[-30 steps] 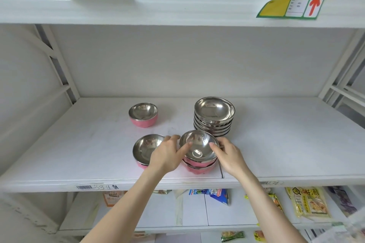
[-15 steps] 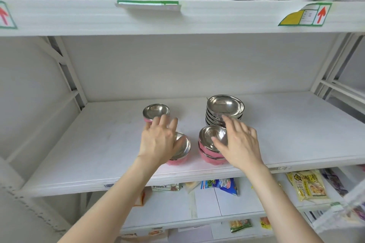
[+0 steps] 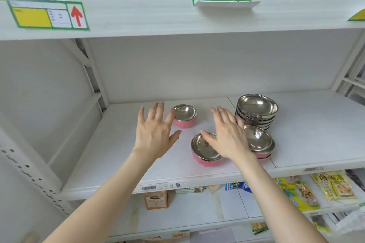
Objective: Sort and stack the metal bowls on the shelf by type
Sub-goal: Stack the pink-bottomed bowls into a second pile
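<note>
Two hands spread flat, fingers apart, holding nothing. Your left hand hovers just left of lone pink bowl, mouth up. Your right hand covers part of nearer pink bowl, rim tilted. Right of it: pink-bowl stack, tilted; plain steel stack behind, upright on shelf.

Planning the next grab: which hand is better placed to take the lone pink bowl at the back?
Probably the left hand: its open fingers are right beside the back pink bowl. The right hand hovers over the nearer pink bowl.
</note>
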Demonstrator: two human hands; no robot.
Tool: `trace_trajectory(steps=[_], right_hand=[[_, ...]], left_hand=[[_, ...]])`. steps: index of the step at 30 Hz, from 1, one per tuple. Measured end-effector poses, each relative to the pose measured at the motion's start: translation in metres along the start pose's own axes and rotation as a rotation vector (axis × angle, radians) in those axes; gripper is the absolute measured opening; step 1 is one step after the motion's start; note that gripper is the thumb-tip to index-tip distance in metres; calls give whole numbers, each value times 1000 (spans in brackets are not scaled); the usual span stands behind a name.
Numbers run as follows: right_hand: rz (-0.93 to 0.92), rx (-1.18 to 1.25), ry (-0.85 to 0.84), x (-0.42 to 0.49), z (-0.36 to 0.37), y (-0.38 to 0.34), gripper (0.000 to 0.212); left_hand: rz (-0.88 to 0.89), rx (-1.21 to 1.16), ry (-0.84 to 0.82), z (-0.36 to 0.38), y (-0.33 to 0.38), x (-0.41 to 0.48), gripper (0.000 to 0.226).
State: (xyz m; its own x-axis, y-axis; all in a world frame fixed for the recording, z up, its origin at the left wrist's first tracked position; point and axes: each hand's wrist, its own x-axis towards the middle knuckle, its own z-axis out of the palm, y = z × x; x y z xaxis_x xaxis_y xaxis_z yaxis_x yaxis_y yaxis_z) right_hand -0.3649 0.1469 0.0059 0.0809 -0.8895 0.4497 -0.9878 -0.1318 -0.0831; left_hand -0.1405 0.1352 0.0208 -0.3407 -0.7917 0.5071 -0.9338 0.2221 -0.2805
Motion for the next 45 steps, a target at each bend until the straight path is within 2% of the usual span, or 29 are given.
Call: trace_trajectory(steps=[9, 19, 23, 29, 32, 37, 45], right_hand=[[23, 78, -160, 78, 53, 2, 84], [132, 233, -453, 168, 122, 26, 82], [228, 364, -585, 179, 155, 34, 79], [322, 606, -671, 182, 179, 38, 46], [318, 715, -656, 183, 179, 32, 38], [294, 777, -635, 178, 168, 23, 31], [251, 794, -588, 163, 143, 13, 30]], left_hand=[[-63, 23, -163, 56, -20, 47, 71], [-181, -52, -401, 143, -12, 119, 72], [-266, -229, -551, 180, -5, 121, 73], [-513, -952, -629, 206, -3, 117, 65], [-572, -1171, -617, 202, 1, 115, 56], [-613, -1278, -606, 192, 6, 113, 54], [-580, -1257, -574, 159, -1, 97, 53]])
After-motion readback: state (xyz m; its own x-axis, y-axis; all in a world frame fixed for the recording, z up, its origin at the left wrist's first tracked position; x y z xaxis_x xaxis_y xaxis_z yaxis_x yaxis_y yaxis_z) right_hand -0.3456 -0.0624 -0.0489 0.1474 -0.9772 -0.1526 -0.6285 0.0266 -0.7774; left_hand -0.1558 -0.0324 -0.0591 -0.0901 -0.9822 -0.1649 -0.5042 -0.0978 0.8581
